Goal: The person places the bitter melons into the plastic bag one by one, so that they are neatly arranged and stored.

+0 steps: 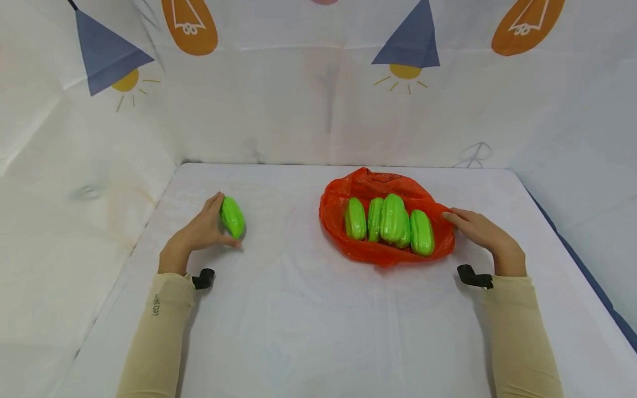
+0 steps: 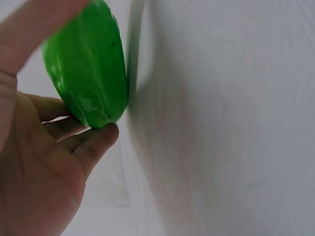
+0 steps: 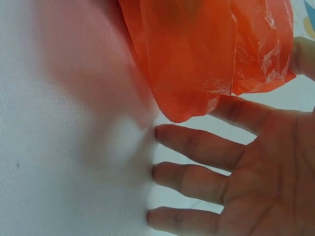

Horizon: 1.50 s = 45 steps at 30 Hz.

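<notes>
My left hand [image 1: 201, 224] is at the left of the table, its fingers and thumb around a glossy green oblong packet [image 1: 232, 217]. In the left wrist view, fingertips touch one end of the green packet [image 2: 88, 69], while the thumb crosses near the other. On the right, a red plastic bag [image 1: 343, 240] lies with its mouth spread wide. Inside it sit several green packets [image 1: 393, 217] of the same kind. My right hand [image 1: 480, 229] holds the bag's right rim between thumb and index finger. Its other fingers [image 3: 197, 147] extend straight below the bag [image 3: 192, 64].
A white cloth [image 1: 298, 320] covers the table. White sheets printed with lamps and bulbs [image 1: 408, 38] hang behind it, and pale sheeting stands along both sides. Each forearm has a beige sleeve [image 1: 159, 337] and a small black wrist camera [image 1: 203, 278].
</notes>
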{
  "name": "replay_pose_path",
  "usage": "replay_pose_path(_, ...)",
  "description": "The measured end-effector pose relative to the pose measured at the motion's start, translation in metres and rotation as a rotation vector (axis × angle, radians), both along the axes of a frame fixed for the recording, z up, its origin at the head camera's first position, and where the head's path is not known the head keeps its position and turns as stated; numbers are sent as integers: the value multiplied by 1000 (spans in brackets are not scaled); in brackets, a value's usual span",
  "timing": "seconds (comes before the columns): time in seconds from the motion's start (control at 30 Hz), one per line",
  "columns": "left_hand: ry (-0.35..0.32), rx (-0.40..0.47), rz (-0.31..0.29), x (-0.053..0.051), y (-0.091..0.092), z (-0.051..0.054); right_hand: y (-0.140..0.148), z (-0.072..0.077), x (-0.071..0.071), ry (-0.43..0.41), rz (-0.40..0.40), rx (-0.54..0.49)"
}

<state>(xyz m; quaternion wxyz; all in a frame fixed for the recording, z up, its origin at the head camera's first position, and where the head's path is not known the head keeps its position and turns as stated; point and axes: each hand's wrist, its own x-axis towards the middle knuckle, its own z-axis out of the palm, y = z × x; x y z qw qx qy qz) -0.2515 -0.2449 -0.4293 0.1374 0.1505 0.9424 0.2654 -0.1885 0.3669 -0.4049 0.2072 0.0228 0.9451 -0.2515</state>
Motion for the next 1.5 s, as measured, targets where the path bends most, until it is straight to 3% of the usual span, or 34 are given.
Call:
replay_pose_path(0.3, 89, 49, -14, 1, 6, 4, 2, 0, -1, 4, -5, -10)
replay_pose_path(0.47, 105, 105, -11, 5, 19, 5, 1, 0, 0, 5, -4, -20)
replay_pose_path(0.67, 124, 111, -7, 7, 32, 3, 1, -2, 2, -2, -6, -27)
replay_pose_path(0.83, 179, 132, -29, 3, 49, 10, 0, -2, 1, 7, -7, -26)
replay_pose_path(1.1, 266, 195, -121, -5, 115, 42, 1, 0, 1, 5, -4, -20)
replay_pose_path(1.3, 297, 192, -277, -4, 180, 67, 2, 0, 0, 11, 0, -15)
replay_pose_path(1.5, 354, 146, -432, 0, 233, 83, 1, -2, 0, 9, 1, -17)
